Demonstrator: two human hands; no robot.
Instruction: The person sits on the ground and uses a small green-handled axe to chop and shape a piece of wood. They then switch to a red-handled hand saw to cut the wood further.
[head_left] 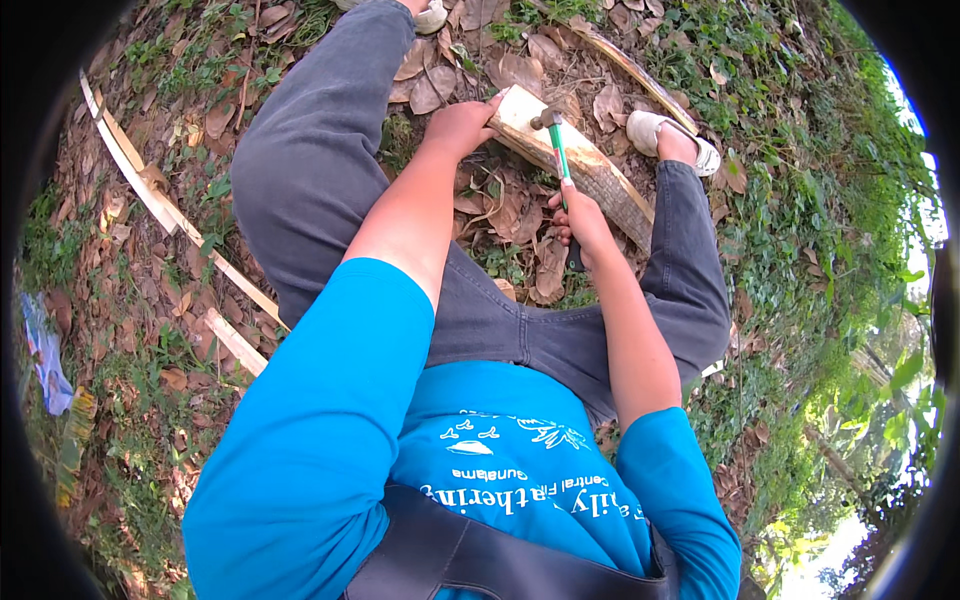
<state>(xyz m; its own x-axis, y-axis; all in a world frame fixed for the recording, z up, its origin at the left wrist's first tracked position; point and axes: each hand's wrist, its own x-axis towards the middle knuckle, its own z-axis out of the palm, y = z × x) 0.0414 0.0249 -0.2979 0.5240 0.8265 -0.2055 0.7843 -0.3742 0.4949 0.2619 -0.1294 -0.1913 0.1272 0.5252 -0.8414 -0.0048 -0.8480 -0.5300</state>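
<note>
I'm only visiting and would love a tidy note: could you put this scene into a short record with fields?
Left hand: at the left end of the wood piece
Right hand: fingers wrapped around a green-handled hammer
Hammer head: over the wood; contact unclear
Wood piece: slanted between the person's legs, pale face up, bark along one side
Left side: long pale wood strips
Ground: dry leaves, green plants

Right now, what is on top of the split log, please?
The hammer, in the right hand, shows over the split log, contact unclear; the left hand touches the log's left end. Wood behind the hammer is covered.
</note>
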